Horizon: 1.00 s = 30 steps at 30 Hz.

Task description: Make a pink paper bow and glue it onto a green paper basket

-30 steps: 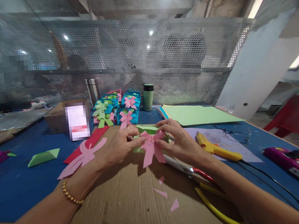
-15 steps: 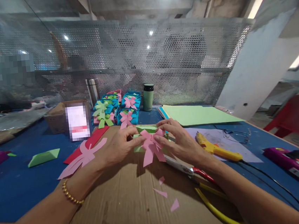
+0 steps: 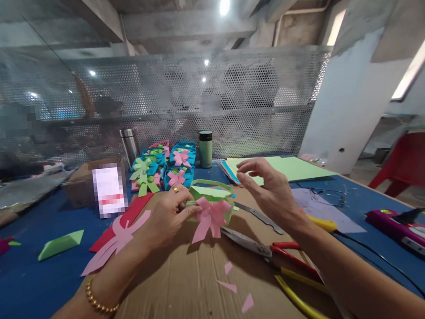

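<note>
Fingers pinched, my left hand [image 3: 169, 213] grips a small light-green paper basket [image 3: 211, 193] by its left side. A pink paper flower [image 3: 212, 217] with cut petals covers much of the basket's front. My right hand [image 3: 269, 183] is raised to the right of the basket, apart from it, its curled fingers spaced and holding nothing. Below lie scissors [image 3: 257, 248] with red and yellow handles, and a thin metal blade [image 3: 260, 217] rests behind them. A pink paper cut-out [image 3: 126, 233] lies beside my left forearm, on a red sheet [image 3: 103, 235].
Pink scraps [image 3: 248, 303] are scattered on the cardboard [image 3: 180, 293]. Behind stand finished blue paper baskets [image 3: 178, 178], a steel flask [image 3: 130, 146] and a green cup [image 3: 206, 151]. To the right are green paper sheets [image 3: 299, 167], a yellow glue gun [image 3: 324, 223] and a purple power strip [image 3: 404, 236].
My right hand has let go of the flower and moved up and to the right. The basket has shifted slightly left in my left hand, showing its handle. The view has tilted up.
</note>
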Each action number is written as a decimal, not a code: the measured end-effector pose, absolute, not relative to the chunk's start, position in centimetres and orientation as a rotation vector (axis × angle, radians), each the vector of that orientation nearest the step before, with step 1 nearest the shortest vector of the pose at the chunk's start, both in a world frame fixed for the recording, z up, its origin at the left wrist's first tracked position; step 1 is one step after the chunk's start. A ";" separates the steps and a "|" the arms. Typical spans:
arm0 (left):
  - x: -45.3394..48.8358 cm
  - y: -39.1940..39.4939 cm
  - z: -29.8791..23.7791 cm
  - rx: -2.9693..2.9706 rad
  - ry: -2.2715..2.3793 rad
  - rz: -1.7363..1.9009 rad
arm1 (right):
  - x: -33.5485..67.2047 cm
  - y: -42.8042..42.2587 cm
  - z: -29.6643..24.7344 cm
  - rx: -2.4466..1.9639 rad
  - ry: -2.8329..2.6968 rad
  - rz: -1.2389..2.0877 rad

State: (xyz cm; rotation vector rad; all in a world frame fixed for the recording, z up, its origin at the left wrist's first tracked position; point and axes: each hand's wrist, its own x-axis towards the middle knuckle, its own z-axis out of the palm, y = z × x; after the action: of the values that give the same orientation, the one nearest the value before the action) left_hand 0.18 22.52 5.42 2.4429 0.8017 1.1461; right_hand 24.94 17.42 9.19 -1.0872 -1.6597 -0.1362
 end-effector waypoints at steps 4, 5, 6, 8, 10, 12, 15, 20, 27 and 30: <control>0.1 22.8 5.3 2.548 0.754 1.195 | 25.2 17.6 8.9 -1.129 -1.745 -0.015; 0.1 22.9 5.2 2.572 0.724 1.218 | 25.3 17.7 8.8 -1.142 -1.768 0.026; 0.0 23.0 5.1 2.593 0.692 1.239 | 25.4 17.8 8.6 -1.152 -1.789 0.068; 0.0 23.0 5.0 2.619 0.641 1.259 | 25.6 18.0 8.3 -1.164 -1.827 0.161; 0.0 22.9 5.0 2.622 0.635 1.241 | 25.6 18.2 7.8 -1.172 -1.861 0.258; 0.2 22.6 5.0 2.598 0.665 1.203 | 25.4 18.4 7.2 -1.180 -1.897 0.345; 0.5 22.2 4.9 2.563 0.730 1.144 | 25.1 18.5 6.5 -1.187 -1.948 0.428; 0.7 22.2 4.7 2.542 0.806 1.105 | 25.1 18.8 5.9 -1.206 -2.018 0.444; 0.4 22.5 4.2 2.385 0.911 1.066 | 25.5 19.1 5.7 -1.229 -2.063 0.389; 0.3 22.4 4.3 2.393 0.912 1.089 | 25.4 19.0 5.6 -1.234 -2.067 0.362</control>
State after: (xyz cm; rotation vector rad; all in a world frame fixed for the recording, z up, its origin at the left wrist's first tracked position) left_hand 0.30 22.40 4.29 2.3929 0.9122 1.0888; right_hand 25.43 18.98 5.59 -1.2337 -2.0675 0.3619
